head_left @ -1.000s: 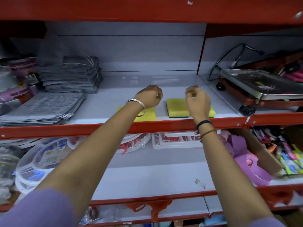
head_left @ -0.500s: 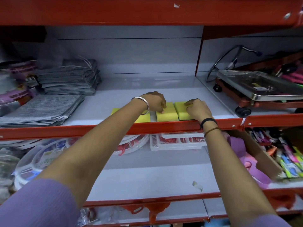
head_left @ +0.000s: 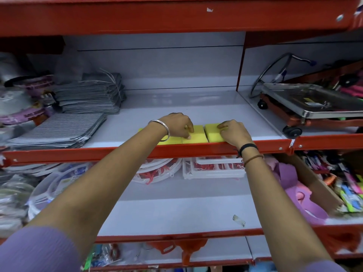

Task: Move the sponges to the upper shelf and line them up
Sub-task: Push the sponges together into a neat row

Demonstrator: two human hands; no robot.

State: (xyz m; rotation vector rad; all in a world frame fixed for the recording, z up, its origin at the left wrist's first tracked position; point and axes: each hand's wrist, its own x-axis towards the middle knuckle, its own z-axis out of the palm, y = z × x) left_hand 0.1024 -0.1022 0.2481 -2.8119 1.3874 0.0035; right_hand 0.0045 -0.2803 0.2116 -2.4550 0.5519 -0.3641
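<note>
1. Three yellow sponges are seen in a row on the upper shelf [head_left: 196,107], set just behind its red front lip [head_left: 117,152], which serves as the landmark here.
2. The left sponge [head_left: 169,139] is largely hidden under the left wrist; the middle sponge [head_left: 196,133] touches it, and the right sponge [head_left: 212,131] sits just beside the middle one, a thin dark seam showing between them.
3. The left hand [head_left: 178,124] is laid over the left and middle sponges with its fingers [head_left: 188,132] curled down, pressing on the top of the middle sponge rather than clasping it.
4. The right hand [head_left: 233,132] is rested palm-down on the right sponge, fingers bent onto its top face, nothing being lifted.
5. This flat pressing is judged to serve sliding: the sponges are probably being squared against the lip and closed together.
6. The lining-up appears nearly done.
</note>
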